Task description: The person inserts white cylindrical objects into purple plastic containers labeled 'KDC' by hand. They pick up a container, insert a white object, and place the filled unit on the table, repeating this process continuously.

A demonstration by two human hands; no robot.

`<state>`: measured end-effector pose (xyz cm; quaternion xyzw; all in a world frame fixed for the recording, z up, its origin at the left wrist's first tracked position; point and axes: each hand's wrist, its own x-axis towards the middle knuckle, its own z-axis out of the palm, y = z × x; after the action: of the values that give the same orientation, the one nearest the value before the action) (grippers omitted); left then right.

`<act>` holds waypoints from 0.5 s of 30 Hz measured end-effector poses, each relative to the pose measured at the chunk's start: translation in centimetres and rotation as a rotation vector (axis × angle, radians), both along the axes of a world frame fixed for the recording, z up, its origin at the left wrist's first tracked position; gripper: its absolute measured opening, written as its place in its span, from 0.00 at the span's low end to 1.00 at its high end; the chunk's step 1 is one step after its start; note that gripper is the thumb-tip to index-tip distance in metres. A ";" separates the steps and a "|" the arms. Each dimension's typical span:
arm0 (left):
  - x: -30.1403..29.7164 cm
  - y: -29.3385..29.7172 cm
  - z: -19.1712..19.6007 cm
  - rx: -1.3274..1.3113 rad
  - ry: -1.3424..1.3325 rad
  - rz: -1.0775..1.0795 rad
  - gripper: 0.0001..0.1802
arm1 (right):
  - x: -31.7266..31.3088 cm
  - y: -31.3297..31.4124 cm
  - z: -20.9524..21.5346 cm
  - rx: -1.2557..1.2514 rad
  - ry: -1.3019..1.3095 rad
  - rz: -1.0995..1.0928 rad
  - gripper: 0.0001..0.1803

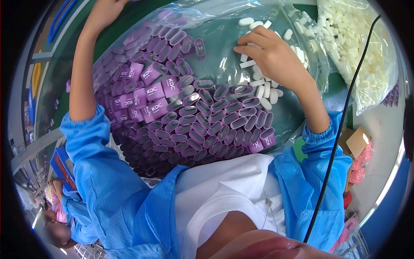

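My right hand reaches over loose white oval pieces on a clear plastic sheet. Its fingers are apart and slightly bent, pointing left, with white pieces just beneath them; I see none gripped. My left hand is at the upper left, cut by the picture's edge, so its fingers are mostly hidden. Between my arms spreads a large batch of purple oval cases. Most stand with their hollow openings up; several lie on their sides, showing flat purple faces with white print.
A clear bag full of off-white pieces lies at the upper right. A black cable crosses the right side. Cardboard and pink items stand beyond my right elbow. Another person in blue sits at the lower left.
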<state>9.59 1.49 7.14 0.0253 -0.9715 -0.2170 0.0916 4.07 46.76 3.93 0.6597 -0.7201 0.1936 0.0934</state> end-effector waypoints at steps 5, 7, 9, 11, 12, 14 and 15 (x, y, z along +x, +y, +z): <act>-0.7 -6.2 -7.5 -0.093 -0.162 -0.069 0.26 | 0.5 0.3 0.9 0.213 0.109 -0.027 0.17; -0.5 -7.0 -7.9 -0.272 -0.042 -0.031 0.27 | 0.6 0.6 0.8 0.188 0.106 -0.041 0.16; 0.2 -4.4 -7.5 -0.416 0.192 0.017 0.27 | 0.4 0.9 0.1 0.130 0.121 -0.041 0.10; 1.7 6.4 -1.8 -0.245 0.309 -0.025 0.25 | 0.1 0.9 -0.4 0.091 0.112 -0.037 0.07; 2.0 11.2 0.2 -0.193 0.263 -0.210 0.24 | 0.1 1.1 -0.7 0.102 0.106 -0.058 0.07; 4.1 16.5 2.5 -0.072 0.087 -0.545 0.25 | 0.4 0.9 -0.6 0.046 0.066 -0.068 0.07; 4.3 18.7 2.2 -0.062 0.027 -0.622 0.29 | 0.4 1.1 -0.9 0.009 0.040 -0.097 0.08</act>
<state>13.87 20.18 9.34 -0.2788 -0.9376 -0.2050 0.0346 4.47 47.87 3.08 0.6279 -0.7502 0.1726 0.1142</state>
